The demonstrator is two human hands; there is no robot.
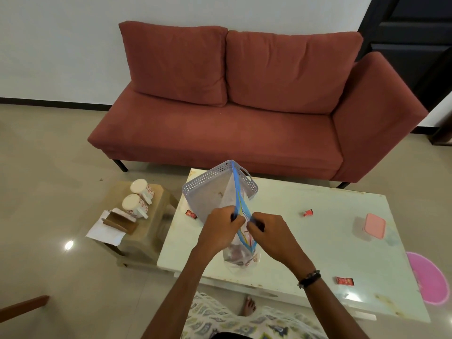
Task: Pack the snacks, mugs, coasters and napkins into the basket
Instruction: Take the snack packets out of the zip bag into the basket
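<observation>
Both hands, left hand [220,228] and right hand [271,233], pinch the zip bag [241,241] shut. Basket [210,189] looks empty; mugs [137,199] wait at nine o'clock.

The pale table [318,231] carries a grey basket [208,189], a clear zip bag [241,258], three red packets [307,212] and a pink-lidded box [370,227], while the low stool [144,231] beside it holds two mugs [134,206], napkins [105,232] and coasters [119,220]
</observation>
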